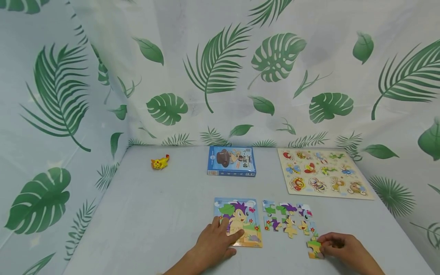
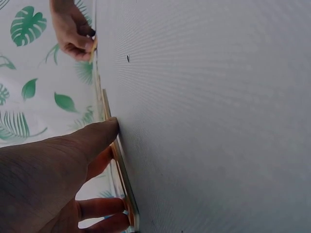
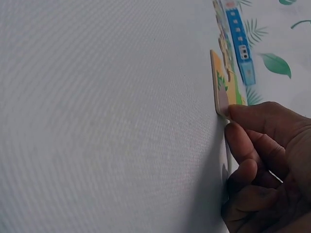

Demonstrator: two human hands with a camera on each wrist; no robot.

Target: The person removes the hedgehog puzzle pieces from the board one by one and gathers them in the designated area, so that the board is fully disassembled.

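Note:
My left hand (image 1: 214, 240) rests on a square wooden puzzle board (image 1: 254, 221) that bears a purple-haired hedgehog picture. Its fingers are spread over the board's left and lower part; the left wrist view shows the thumb and fingertips touching the board (image 2: 127, 182) near its edge. To the right, thumb and index finger of my right hand (image 1: 338, 246) pinch the right side of a green and yellow puzzle piece (image 1: 313, 248). In the right wrist view this piece (image 3: 221, 90) has its corner between the fingertips. Several loose hedgehog puzzle pieces (image 1: 290, 225) lie between the two hands.
A blue game box (image 1: 232, 162) lies behind the board. At the back right is a wooden board (image 1: 323, 173) with several insect pictures. A small yellow and red toy figure (image 1: 160, 163) sits at the back left. Leaf-patterned cloth (image 1: 220, 88) walls the table.

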